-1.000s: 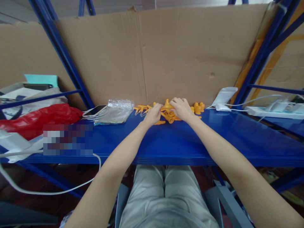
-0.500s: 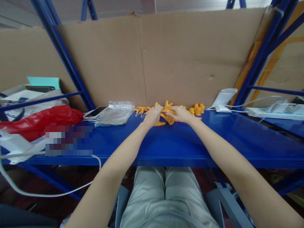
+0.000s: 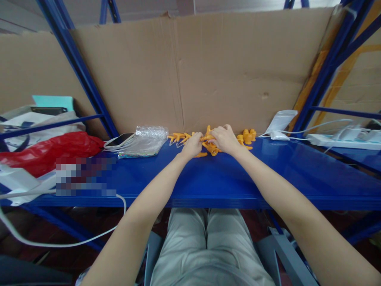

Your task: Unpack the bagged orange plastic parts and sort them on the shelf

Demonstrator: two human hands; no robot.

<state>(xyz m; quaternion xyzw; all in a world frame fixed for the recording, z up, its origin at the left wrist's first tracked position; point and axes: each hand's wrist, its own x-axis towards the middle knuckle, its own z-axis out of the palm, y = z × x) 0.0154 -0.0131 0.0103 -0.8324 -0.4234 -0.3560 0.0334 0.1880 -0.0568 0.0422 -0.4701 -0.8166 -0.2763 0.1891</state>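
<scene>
My left hand (image 3: 193, 145) and my right hand (image 3: 224, 139) are close together over a row of orange plastic parts at the back of the blue shelf. An orange branch-shaped piece (image 3: 206, 137) spans the gap between them, with the fingers of both hands closed on it. Just below lies a hollow orange tube-like piece (image 3: 213, 150), its round opening facing me. A curved orange piece (image 3: 201, 155) rests in front of my left hand. More branched orange pieces (image 3: 177, 137) lie to the left, beside small metal coils (image 3: 178, 145). My fingers hide part of the pile.
Rounded orange parts (image 3: 249, 136) stand right of my hands. A clear plastic-wrapped packet (image 3: 145, 142) lies left, near a red plastic bag (image 3: 53, 151). White cables and a power strip (image 3: 342, 142) sit at right. A cardboard sheet (image 3: 223, 71) rises behind; blue posts flank it.
My right hand has shifted slightly left and up, its back now more raised. My left hand has moved a little lower. The orange pieces on the shelf look unchanged.
</scene>
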